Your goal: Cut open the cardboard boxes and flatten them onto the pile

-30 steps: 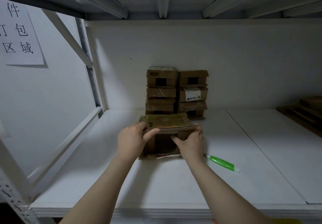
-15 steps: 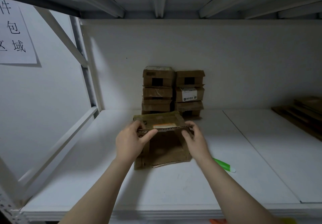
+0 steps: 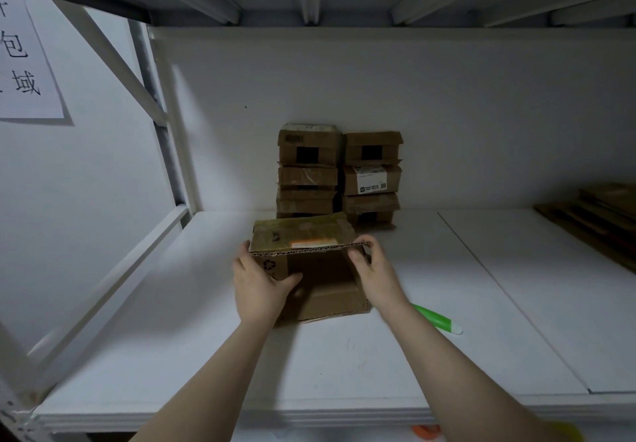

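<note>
A small brown cardboard box (image 3: 320, 273) lies on the white shelf (image 3: 206, 355), its near end cut open so I look into it. My left hand (image 3: 260, 290) holds its left side wall, thumb reaching inside the opening. My right hand (image 3: 373, 269) grips the right wall near the top flap's corner. A green and white cutter (image 3: 437, 319) lies on the shelf just right of my right wrist, partly hidden by it. Two stacks of closed boxes (image 3: 339, 176) stand behind, against the back wall.
Flattened cardboard (image 3: 599, 221) is piled at the far right of the shelf. A slanted white frame brace (image 3: 113, 59) and upright post bound the left side. The upper shelf's beams hang overhead. A paper sign (image 3: 24, 63) is stuck on the left wall.
The box's near end has been opened wider, and the inside now shows. My left thumb has slid down from the top flap's edge into the opening. My right hand has shifted to the right wall.
</note>
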